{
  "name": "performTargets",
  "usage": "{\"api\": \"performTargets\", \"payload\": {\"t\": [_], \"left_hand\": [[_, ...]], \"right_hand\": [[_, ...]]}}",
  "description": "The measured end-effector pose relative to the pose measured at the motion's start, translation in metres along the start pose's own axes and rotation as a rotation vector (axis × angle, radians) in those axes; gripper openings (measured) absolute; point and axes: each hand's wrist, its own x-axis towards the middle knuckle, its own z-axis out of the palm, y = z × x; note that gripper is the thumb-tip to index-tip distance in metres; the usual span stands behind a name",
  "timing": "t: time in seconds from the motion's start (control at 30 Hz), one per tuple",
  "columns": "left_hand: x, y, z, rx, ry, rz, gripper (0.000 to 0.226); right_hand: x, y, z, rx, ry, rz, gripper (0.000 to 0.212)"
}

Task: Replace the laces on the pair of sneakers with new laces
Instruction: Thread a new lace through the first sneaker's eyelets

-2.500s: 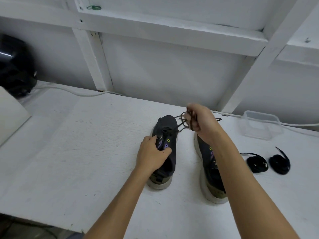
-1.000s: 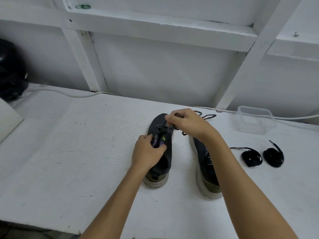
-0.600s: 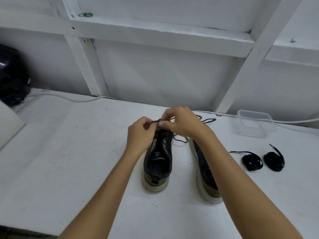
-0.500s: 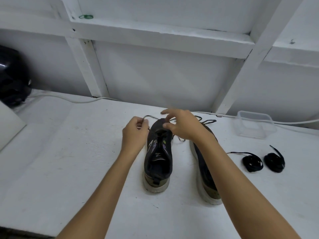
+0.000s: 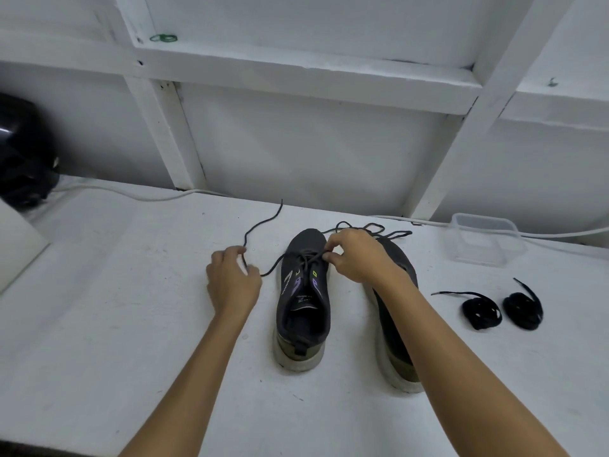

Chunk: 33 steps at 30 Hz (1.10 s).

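Observation:
Two dark sneakers stand side by side on the white table (image 5: 99, 324), toes pointing away from me. The left sneaker (image 5: 304, 301) still carries a thin dark lace (image 5: 263, 224) through its front eyelets. My left hand (image 5: 232, 282) grips one loose end of that lace, which curls up and away to the left of the shoe. My right hand (image 5: 356, 255) pinches the lace where it crosses over the shoe's front. My right forearm hides much of the right sneaker (image 5: 397, 324). Two coiled black new laces (image 5: 481, 310) (image 5: 523, 308) lie to the right.
A clear plastic container (image 5: 484, 239) sits at the back right by a white cable (image 5: 125, 192) running along the wall. A black rounded object (image 5: 23, 153) sits at the far left, and a white board edge (image 5: 16, 239) below it.
My left hand left the shoe's side, took the lace end and pulled it out to the left. My right hand came down from holding lace loops to pinching the lace on the shoe.

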Motion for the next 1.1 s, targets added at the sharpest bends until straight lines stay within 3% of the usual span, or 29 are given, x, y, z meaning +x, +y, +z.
{"api": "performTargets", "payload": {"t": [0.1, 0.17, 0.23, 0.3, 0.37, 0.43, 0.53, 0.57, 0.7, 0.8, 0.87, 0.93, 1.1], "left_hand": [[-0.003, 0.028, -0.003, -0.186, -0.058, 0.272, 0.018], [-0.002, 0.048, -0.006, -0.219, -0.200, 0.413, 0.018], [0.001, 0.060, -0.002, -0.118, -0.379, 0.525, 0.024], [0.004, 0.066, 0.004, -0.012, -0.452, 0.554, 0.017], [0.007, 0.065, 0.008, -0.024, -0.376, 0.460, 0.012], [0.008, 0.062, 0.009, -0.113, -0.262, 0.259, 0.011], [0.008, 0.051, 0.006, -0.201, -0.212, -0.023, 0.009], [0.008, 0.047, 0.005, -0.199, -0.221, 0.001, 0.019], [0.003, 0.058, -0.001, -0.233, -0.381, 0.401, 0.054], [0.004, 0.077, -0.003, -0.322, -0.476, 0.488, 0.036], [0.007, 0.080, -0.002, -0.258, -0.419, 0.534, 0.013], [0.010, 0.076, -0.002, -0.229, -0.354, 0.541, 0.005], [0.008, 0.071, -0.003, -0.230, -0.301, 0.641, 0.034]], "right_hand": [[-0.002, -0.008, -0.018, 0.068, -0.054, -0.008, 0.013], [-0.004, -0.016, -0.031, 0.072, -0.088, -0.018, 0.022], [-0.008, -0.021, -0.042, 0.123, -0.103, -0.019, 0.027], [-0.011, -0.023, -0.050, 0.184, -0.132, -0.016, 0.028], [-0.014, -0.021, -0.057, 0.193, -0.172, -0.001, 0.028], [-0.017, -0.015, -0.066, 0.158, -0.191, 0.032, 0.027], [-0.020, -0.002, -0.076, 0.112, -0.166, 0.071, 0.025], [-0.020, 0.002, -0.078, 0.107, -0.154, 0.076, 0.025], [-0.020, -0.002, -0.077, 0.118, -0.164, 0.045, 0.021], [-0.018, -0.012, -0.073, 0.147, -0.170, -0.006, 0.023], [-0.018, -0.013, -0.072, 0.167, -0.157, -0.018, 0.022], [-0.017, -0.011, -0.071, 0.171, -0.144, -0.015, 0.023], [-0.017, -0.012, -0.071, 0.191, -0.160, -0.017, 0.022]]}}
